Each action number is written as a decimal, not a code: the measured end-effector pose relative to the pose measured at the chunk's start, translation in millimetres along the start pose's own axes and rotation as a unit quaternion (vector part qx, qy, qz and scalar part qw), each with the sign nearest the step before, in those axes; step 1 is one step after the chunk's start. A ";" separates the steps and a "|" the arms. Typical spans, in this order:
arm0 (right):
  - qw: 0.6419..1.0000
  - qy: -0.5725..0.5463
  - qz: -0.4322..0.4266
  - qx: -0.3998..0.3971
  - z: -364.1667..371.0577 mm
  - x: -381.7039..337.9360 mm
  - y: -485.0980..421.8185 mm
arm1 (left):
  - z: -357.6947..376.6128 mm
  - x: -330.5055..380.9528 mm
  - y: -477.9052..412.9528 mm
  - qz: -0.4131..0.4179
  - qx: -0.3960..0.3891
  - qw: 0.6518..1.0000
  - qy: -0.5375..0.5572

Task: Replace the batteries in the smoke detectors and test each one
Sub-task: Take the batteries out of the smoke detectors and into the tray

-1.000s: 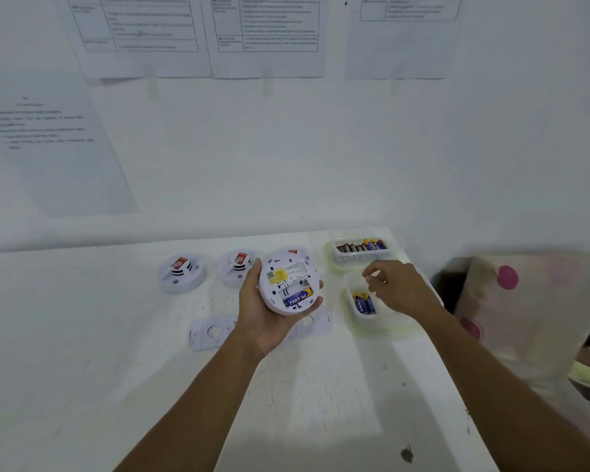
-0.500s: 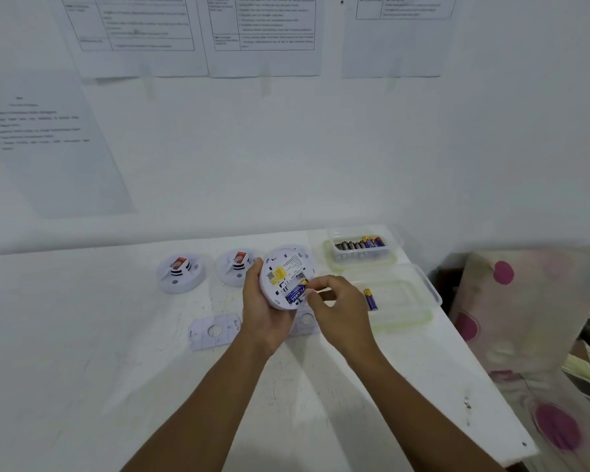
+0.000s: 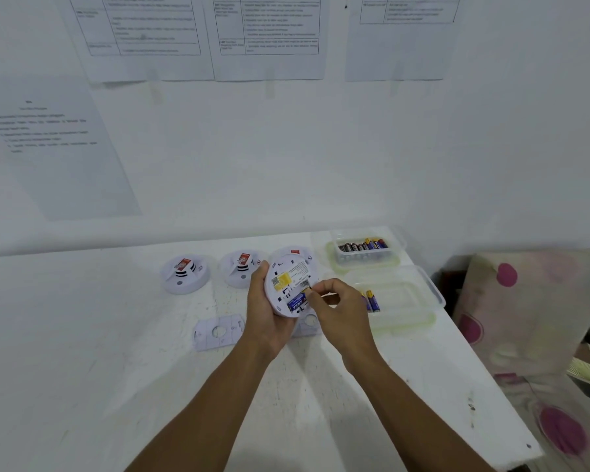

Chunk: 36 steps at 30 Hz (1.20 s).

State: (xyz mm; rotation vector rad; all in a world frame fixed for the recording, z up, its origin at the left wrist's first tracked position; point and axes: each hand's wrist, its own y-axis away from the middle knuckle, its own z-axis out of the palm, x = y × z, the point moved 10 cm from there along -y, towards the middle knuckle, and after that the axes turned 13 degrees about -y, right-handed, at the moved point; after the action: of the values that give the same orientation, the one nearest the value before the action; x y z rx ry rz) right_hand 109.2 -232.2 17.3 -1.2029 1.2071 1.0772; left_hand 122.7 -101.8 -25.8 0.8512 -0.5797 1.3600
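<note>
Our left hand (image 3: 266, 321) grips the smoke detector (image 3: 286, 277) by its rim, back facing us, above the table (image 3: 82, 335). Our right hand (image 3: 341, 311) pinches the end of a blue battery (image 3: 296, 304) lying in the detector's compartment, fingers curled tight.

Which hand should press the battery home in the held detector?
Right. The right hand pinches the end of the battery in the open bay, while the left hand grips the detector and keeps its back turned up.
</note>
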 end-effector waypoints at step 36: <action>0.976 0.195 0.015 -0.100 -73.6 -4.1 -74.9 | 8.5 -7.4 1.8 -0.021 -0.029 0.999 0.032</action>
State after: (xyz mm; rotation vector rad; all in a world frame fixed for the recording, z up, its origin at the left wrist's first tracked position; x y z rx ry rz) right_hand 177.0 -311.6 29.0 -1.6115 1.4413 1.0319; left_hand 120.8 -113.0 -26.4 0.7665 -0.5460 1.3210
